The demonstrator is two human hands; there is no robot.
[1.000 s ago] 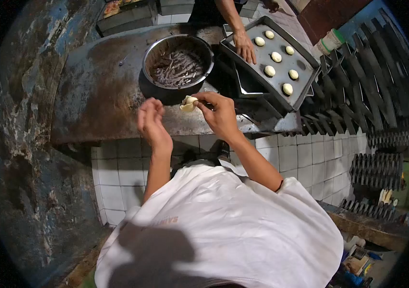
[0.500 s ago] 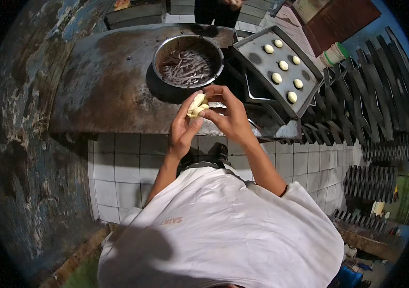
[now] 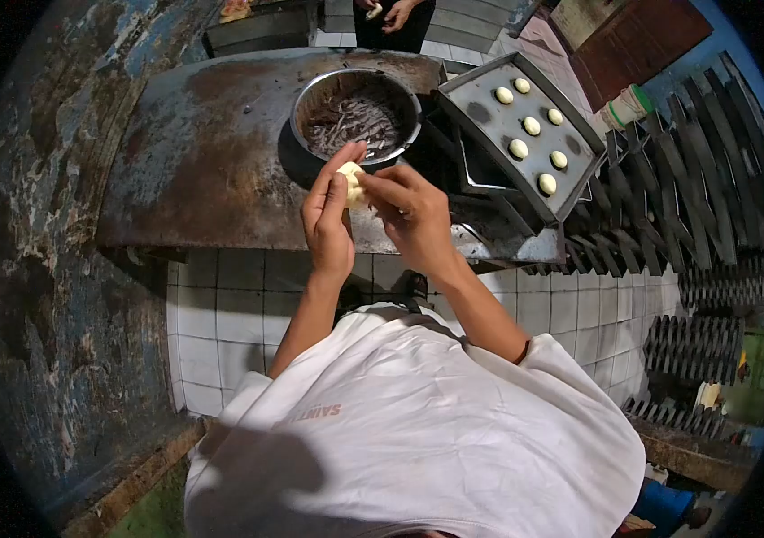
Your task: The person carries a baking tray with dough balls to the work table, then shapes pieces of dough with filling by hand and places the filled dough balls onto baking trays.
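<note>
A pale yellow piece of dough (image 3: 351, 185) is held between my two hands, over the near edge of the worn table. My left hand (image 3: 330, 220) cups it from the left, thumb and fingers around it. From the other side, my right hand (image 3: 413, 211) pinches the dough with its fingertips. Just beyond them stands a round metal bowl (image 3: 296, 125) with a dark brown filling (image 3: 355, 121) smeared over its inside. At the right, a metal baking tray (image 3: 480, 117) carries several round pale dough balls (image 3: 532, 125) set apart from each other.
The stained table (image 3: 193, 161) runs off to the left. Stacked dark metal racks or trays (image 3: 669, 179) crowd the right side. Across the table another person's hands (image 3: 395, 13) show, one with a small pale piece. A lidded bucket (image 3: 628, 103) stands at the far right.
My right hand has turned so its fingertips press into the dough, and my left hand has closed more upright around it. The other person's hands have come further into view.
</note>
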